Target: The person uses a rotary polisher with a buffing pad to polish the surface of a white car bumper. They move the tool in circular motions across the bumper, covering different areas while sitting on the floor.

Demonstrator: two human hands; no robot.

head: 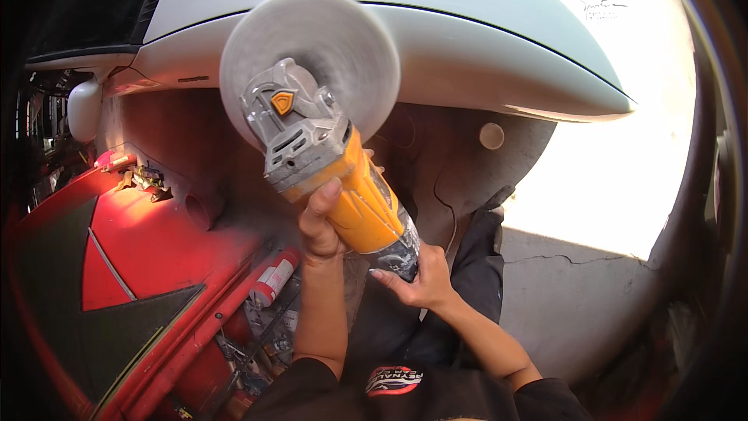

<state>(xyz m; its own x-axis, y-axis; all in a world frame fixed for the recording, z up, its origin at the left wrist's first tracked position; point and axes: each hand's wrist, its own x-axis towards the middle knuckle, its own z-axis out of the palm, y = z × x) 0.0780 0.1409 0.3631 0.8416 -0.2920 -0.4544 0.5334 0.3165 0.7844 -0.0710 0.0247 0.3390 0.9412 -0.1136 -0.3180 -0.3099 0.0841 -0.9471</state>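
Observation:
A yellow and grey power polisher (359, 204) with a wide pale round pad (356, 52) spans the centre of the view. The pad looks blurred, as if spinning, and overlaps the white car's fender (461, 58) and hood edge; whether it touches the paint cannot be told. My left hand (322, 219) grips the polisher's body just behind its metal gear head. Around the dark rear end of the handle is my right hand (423, 280). Part of the pad is hidden behind the gear head.
A white side mirror (85, 110) sticks out at the left. Below it are a red car panel (175, 245), a red cylinder with a label (274, 278) and assorted tools. A round lid-like object (491, 136) is near the cracked concrete floor (561, 298), which is brightly sunlit at right.

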